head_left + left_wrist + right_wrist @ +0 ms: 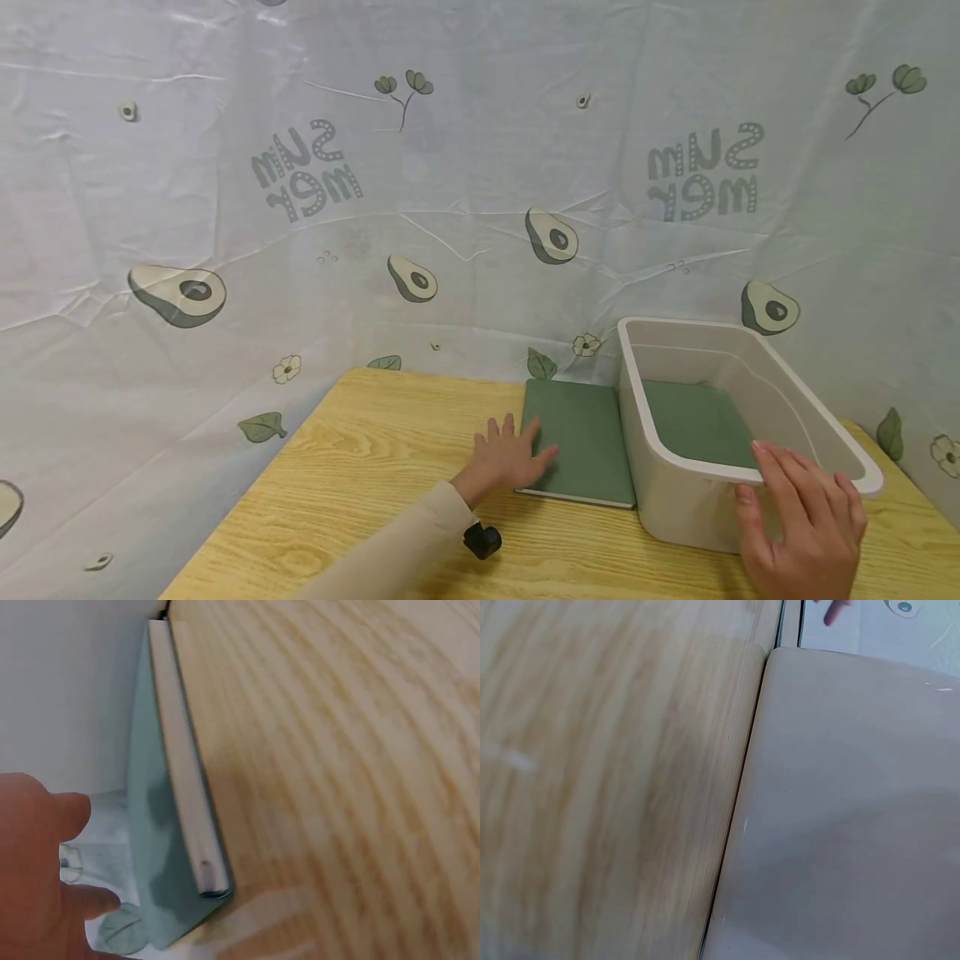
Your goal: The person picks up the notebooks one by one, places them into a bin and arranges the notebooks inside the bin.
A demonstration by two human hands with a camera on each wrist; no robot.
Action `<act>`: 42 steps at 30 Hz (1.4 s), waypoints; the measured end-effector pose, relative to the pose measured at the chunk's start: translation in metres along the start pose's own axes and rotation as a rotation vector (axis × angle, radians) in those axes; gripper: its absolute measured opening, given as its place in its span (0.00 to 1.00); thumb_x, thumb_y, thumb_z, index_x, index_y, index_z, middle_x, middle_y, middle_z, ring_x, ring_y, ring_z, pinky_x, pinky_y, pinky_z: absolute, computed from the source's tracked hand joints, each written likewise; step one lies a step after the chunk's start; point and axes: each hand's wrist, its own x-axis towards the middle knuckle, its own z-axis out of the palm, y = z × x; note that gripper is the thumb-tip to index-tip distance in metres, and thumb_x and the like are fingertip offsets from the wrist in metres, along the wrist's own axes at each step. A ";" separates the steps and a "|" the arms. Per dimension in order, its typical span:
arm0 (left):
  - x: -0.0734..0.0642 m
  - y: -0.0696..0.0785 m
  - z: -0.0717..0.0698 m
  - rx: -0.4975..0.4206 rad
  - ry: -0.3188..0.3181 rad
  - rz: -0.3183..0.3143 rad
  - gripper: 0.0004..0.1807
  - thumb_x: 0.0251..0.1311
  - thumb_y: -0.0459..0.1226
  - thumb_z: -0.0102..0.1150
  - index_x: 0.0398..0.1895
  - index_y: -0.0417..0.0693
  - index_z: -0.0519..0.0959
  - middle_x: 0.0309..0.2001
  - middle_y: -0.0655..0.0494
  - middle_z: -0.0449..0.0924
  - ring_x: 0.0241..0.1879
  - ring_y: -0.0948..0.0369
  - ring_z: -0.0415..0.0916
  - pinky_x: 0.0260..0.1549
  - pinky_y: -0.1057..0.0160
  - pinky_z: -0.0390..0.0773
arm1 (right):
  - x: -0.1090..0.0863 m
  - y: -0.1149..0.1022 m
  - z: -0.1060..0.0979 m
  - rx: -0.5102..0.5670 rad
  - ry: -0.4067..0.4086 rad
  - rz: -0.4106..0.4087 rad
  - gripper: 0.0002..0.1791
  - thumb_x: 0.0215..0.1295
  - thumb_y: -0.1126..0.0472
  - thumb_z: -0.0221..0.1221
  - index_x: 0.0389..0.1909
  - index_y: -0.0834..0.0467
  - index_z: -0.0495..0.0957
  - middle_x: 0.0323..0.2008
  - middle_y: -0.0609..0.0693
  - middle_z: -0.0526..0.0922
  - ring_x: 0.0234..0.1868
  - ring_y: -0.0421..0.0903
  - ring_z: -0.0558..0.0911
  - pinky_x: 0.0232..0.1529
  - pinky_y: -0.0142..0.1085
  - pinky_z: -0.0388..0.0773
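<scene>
A green hardcover book (581,442) lies flat on the wooden table, along the left side of a pale plastic bin (675,492). My left hand (506,457) is over the book's left edge with its fingers spread and nothing in them. In the left wrist view, the book (154,825) shows its pale page edges, and the left hand (37,870) appears apart from the cover. My right hand (806,517) holds the bin's near rim, fingers over the top and thumb outside. Inside the bin lies a flat green thing (697,421), similar in colour to the book.
The wooden table (360,467) extends left and in front of the book. A pale curtain (465,167) with avocado prints hangs behind and to the left. A black device (482,542) sits at the left wrist.
</scene>
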 end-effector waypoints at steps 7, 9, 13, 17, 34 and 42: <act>0.006 -0.001 0.007 -0.086 -0.098 0.020 0.37 0.79 0.64 0.42 0.85 0.65 0.60 0.84 0.40 0.54 0.84 0.32 0.45 0.77 0.27 0.54 | -0.004 -0.003 0.001 -0.003 0.044 0.015 0.29 0.76 0.41 0.58 0.53 0.63 0.89 0.48 0.68 0.89 0.63 0.55 0.83 0.79 0.50 0.61; 0.008 -0.002 0.008 -0.109 -0.110 0.028 0.36 0.79 0.64 0.42 0.85 0.66 0.60 0.85 0.40 0.52 0.85 0.33 0.43 0.77 0.27 0.52 | -0.004 -0.003 0.001 -0.016 0.037 0.026 0.29 0.75 0.41 0.58 0.53 0.62 0.89 0.48 0.68 0.89 0.63 0.57 0.83 0.79 0.50 0.61; 0.011 -0.003 0.006 -0.167 -0.132 0.039 0.36 0.79 0.64 0.42 0.85 0.66 0.59 0.85 0.39 0.51 0.85 0.33 0.41 0.78 0.26 0.48 | -0.003 -0.001 0.001 -0.029 0.013 0.043 0.29 0.76 0.41 0.58 0.55 0.61 0.89 0.49 0.68 0.88 0.64 0.58 0.82 0.80 0.52 0.60; 0.014 -0.003 0.002 -0.219 -0.156 0.048 0.36 0.80 0.64 0.41 0.86 0.67 0.58 0.85 0.38 0.49 0.85 0.33 0.39 0.78 0.24 0.45 | -0.002 0.000 0.002 -0.037 -0.002 0.039 0.29 0.76 0.40 0.57 0.56 0.61 0.89 0.50 0.68 0.88 0.65 0.57 0.82 0.80 0.52 0.59; 0.039 -0.011 -0.004 -1.189 0.048 -0.082 0.33 0.79 0.48 0.54 0.78 0.38 0.68 0.81 0.33 0.58 0.81 0.32 0.53 0.78 0.30 0.56 | -0.001 0.002 0.014 -0.023 0.018 -0.024 0.30 0.77 0.40 0.57 0.56 0.62 0.88 0.51 0.67 0.89 0.62 0.60 0.82 0.79 0.57 0.60; 0.044 -0.021 -0.015 -1.417 -0.027 -0.180 0.37 0.77 0.49 0.54 0.82 0.39 0.62 0.62 0.26 0.72 0.49 0.45 0.74 0.63 0.45 0.72 | -0.005 0.003 0.016 -0.043 -0.003 -0.016 0.30 0.77 0.40 0.56 0.57 0.61 0.88 0.52 0.67 0.88 0.63 0.60 0.82 0.80 0.56 0.59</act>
